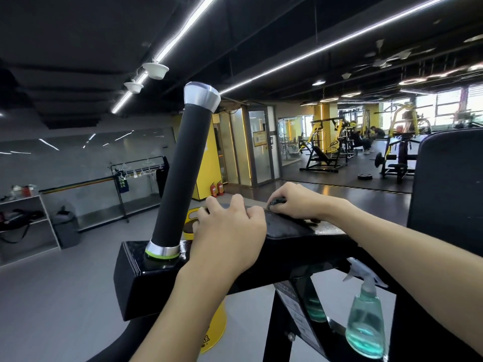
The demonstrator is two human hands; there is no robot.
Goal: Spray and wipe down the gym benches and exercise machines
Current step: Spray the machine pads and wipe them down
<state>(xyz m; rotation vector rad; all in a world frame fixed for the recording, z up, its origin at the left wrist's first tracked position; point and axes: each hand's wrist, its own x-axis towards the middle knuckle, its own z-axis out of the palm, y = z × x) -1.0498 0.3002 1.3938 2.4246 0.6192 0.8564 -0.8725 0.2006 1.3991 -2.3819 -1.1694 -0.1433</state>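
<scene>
Stands at a black machine (198,280), both arms stretched out over its top beam. Grips the left end of a dark cloth (290,222) with the left hand (230,231), knuckles up, fingers curled down over it. Pinches a bunched fold at the cloth's far edge with the right hand (298,202). Cloth spread flat between the two hands on a glossy black pad (283,235) on top of the beam.

Just left of the left hand, a thick black handle (180,173), tilted to the right, silver cap on top, silver and green collar at its foot on the beam. Under the right forearm, a spray bottle (366,322) hanging by its trigger from the beam, clear, with pale green liquid. Far right, a tall black backrest (449,184). Behind and below the beam, a yellow floor sign (217,331).

Around it all, a grey floor (78,283) with a dull sheen. On the left, a white shelf (31,223) with bags, a dark bin (66,229) beside it, and a clothes rack (141,173) against the wall. Near the yellow wall, two red fire extinguishers (217,189), then glass doors (258,147). Well back on the right, yellow and black weight machines (326,150) by bright windows. Overhead, long white light strips (183,30) across a black ceiling.
</scene>
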